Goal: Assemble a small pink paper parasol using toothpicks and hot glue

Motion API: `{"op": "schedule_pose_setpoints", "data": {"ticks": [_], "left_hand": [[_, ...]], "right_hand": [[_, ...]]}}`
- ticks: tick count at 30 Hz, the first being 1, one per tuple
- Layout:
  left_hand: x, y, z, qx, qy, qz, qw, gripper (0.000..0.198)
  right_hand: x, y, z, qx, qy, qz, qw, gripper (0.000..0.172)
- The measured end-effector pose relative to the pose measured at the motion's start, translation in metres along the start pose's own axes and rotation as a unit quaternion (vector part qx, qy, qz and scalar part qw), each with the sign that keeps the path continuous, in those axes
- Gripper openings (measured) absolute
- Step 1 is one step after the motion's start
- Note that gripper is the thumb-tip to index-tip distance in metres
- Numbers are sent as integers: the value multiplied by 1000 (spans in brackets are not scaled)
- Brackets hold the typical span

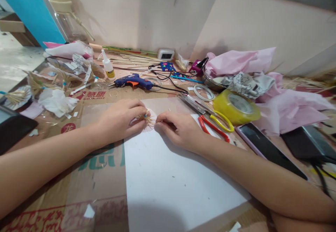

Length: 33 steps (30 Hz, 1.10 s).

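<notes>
My left hand (126,117) is closed around a small bundle of straw-coloured strands (148,118), which has a bit of blue near its tied end. The strands fan out over a pale pink round disc (150,128) lying at the top of a white paper sheet (168,176). At the disc's right edge my right hand (178,127) has thumb and fingertips pinched together. Whatever it pinches, if anything, is too small to make out. Several similar tied straw bundles (17,97) lie at the left.
Behind my hands lie a blue glue gun (133,81) and a small glue bottle (107,65). Scissors (210,114), yellow tape (235,106) and a phone (270,149) are on the right. Pink paper (241,62) is heaped behind them. Printed cardboard (102,190) covers the table.
</notes>
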<state>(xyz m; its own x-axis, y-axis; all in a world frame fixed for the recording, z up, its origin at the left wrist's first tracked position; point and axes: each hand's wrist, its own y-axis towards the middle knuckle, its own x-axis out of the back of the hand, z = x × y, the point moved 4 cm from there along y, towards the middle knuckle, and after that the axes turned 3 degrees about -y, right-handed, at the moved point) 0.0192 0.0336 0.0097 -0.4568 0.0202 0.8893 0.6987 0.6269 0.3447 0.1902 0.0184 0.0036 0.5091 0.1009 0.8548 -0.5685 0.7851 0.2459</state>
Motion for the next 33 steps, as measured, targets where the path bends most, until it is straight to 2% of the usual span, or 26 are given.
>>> {"op": "schedule_pose_setpoints", "data": {"ticks": [33], "left_hand": [[2,2,-1,2,10,0,1000,26]], "right_hand": [[0,-1,-1,1,8,1,1000,14]]}}
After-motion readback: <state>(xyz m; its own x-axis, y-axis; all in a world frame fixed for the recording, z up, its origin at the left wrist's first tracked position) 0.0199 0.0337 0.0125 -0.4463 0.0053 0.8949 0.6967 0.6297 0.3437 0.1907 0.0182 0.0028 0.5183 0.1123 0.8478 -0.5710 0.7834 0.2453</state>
